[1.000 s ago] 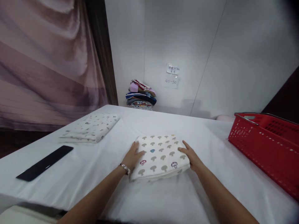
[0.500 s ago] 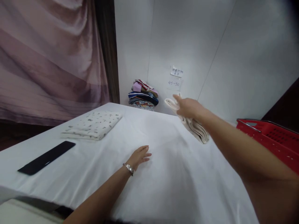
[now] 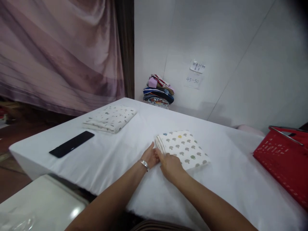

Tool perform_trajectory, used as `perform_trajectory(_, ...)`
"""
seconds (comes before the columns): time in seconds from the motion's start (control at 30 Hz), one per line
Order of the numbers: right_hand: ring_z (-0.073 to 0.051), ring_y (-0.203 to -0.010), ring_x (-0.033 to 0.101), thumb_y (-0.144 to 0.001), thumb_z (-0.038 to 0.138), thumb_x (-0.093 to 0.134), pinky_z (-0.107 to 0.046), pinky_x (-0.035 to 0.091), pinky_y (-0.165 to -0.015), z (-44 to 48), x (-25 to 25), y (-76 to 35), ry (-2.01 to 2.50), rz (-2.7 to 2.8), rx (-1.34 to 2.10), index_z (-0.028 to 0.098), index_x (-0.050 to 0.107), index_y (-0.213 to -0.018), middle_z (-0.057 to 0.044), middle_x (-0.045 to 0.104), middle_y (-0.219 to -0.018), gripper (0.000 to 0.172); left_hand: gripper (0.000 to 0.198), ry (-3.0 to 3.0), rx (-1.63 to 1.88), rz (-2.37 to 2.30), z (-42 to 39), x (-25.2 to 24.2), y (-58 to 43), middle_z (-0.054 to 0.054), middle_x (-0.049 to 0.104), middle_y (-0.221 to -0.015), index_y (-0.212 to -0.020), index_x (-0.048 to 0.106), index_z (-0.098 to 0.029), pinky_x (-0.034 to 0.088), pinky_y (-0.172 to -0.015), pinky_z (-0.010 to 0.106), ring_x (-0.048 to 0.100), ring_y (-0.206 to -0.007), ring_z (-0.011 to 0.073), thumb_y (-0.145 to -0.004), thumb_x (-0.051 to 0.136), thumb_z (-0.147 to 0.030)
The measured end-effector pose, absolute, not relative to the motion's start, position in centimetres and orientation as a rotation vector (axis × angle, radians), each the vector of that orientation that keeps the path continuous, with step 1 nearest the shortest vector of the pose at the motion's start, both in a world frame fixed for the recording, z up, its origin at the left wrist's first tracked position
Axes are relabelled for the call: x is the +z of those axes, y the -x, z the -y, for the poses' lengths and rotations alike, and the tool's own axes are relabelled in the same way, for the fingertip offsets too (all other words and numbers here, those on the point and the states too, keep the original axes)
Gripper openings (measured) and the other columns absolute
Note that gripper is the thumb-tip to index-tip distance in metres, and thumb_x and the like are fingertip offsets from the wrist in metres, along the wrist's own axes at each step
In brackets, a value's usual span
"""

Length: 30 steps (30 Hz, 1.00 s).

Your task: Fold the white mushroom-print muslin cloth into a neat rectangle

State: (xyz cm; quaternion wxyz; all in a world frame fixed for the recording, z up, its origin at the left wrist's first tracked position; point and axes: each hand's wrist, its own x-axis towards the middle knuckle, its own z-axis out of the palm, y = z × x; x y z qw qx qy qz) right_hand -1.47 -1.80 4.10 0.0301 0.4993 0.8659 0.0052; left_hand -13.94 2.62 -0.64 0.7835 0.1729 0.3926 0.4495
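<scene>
Both bare forearms are stretching forward from the bottom of the frame and converging toward the middle. The left hand (image 3: 150, 156) is lying palm down, fingers extended and together, a metal band (image 3: 144, 164) circling its wrist. The right hand (image 3: 171, 164) is resting flat just beside it, palm down, its thumb touching the left hand's fingers, neither hand clenching.

Bare forearms run from wrist to frame edge. At wrist of left hand (image 3: 149, 156), slim silver-toned metal band (image 3: 144, 164), linked, shiny, catching room light; watch or bracelet, cannot tell. Wrist of right hand (image 3: 171, 165) bare likewise.
</scene>
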Motion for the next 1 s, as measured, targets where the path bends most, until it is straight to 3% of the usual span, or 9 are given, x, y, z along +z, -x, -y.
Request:
perform_trajectory(0.13,-0.026,-0.085,0.057,-0.081,0.026,0.046,-0.033,0.041,-0.068,2.4,5.1,-0.1,-1.539,-2.742,-0.098,0.021,0.027,-0.138,-0.013,0.061,-0.099,0.061,0.049,-0.503,0.955,-0.947,-3.0,-0.4,13.6,0.011,0.066,-0.085,-0.091,0.057,-0.012,0.051,-0.071,0.027,0.064,-0.074,0.0163,-0.085,0.036,-0.056)
perform_trajectory(0.3,-0.020,-0.086,0.057,-0.087,0.033,0.038,-0.028,0.038,-0.071,2.1,5.3,-2.7,-1.779,-2.802,-0.371,0.021,0.037,-0.133,-0.009,0.062,-0.104,0.047,0.038,-1.006,1.050,-1.417,-4.6,-0.6,14.3,0.012,0.064,-0.102,-0.106,0.054,-0.014,0.051,-0.070,0.034,0.064,-0.080,0.0206,-0.082,0.049,-0.043)
perform_trajectory(0.43,-0.017,-0.074,0.056,-0.086,0.035,0.041,-0.025,0.033,-0.065,1.5,4.6,-3.7,-1.949,-2.679,-0.469,0.018,0.058,-0.104,-0.004,0.064,-0.081,0.030,0.030,-1.214,1.122,-1.523,-6.2,-0.6,15.5,0.006,0.057,-0.117,-0.104,0.059,-0.021,0.044,-0.089,0.035,0.057,-0.098,0.0212,-0.075,0.058,-0.028)
perform_trajectory(0.63,-0.013,-0.066,0.052,-0.083,0.037,0.046,-0.023,0.026,-0.057,1.5,4.0,-3.4,-1.926,-2.627,-0.529,0.019,0.057,-0.079,-0.001,0.061,-0.074,0.022,0.031,-2.196,0.889,-1.550,-8.4,0.4,16.3,0.004,0.049,-0.128,-0.104,0.064,-0.022,0.032,-0.101,0.035,0.040,-0.117,0.0215,-0.079,0.047,-0.014)
perform_trajectory(0.83,-0.013,-0.066,0.052,-0.080,0.026,0.046,-0.023,0.027,-0.058,1.6,4.0,-3.0,-1.919,-2.621,-0.552,0.018,0.057,-0.072,-0.002,0.062,-0.073,0.016,0.033,-2.581,0.526,-1.339,-10.2,1.2,16.9,0.003,0.056,-0.120,-0.100,0.065,-0.026,0.035,-0.093,0.037,0.041,-0.113,0.0219,-0.081,0.042,-0.012)
perform_trajectory(1.0,-0.012,-0.065,0.054,-0.078,0.024,0.046,-0.021,0.033,-0.059,0.7,3.6,-3.3,-1.901,-2.623,-0.860,0.018,0.062,-0.074,-0.001,0.064,-0.071,0.017,0.030,-2.817,0.485,-1.120,-11.2,1.0,16.7,0.006,0.058,-0.115,-0.093,0.066,-0.025,0.034,-0.086,0.035,0.043,-0.110,0.0230,-0.078,0.045,-0.009)
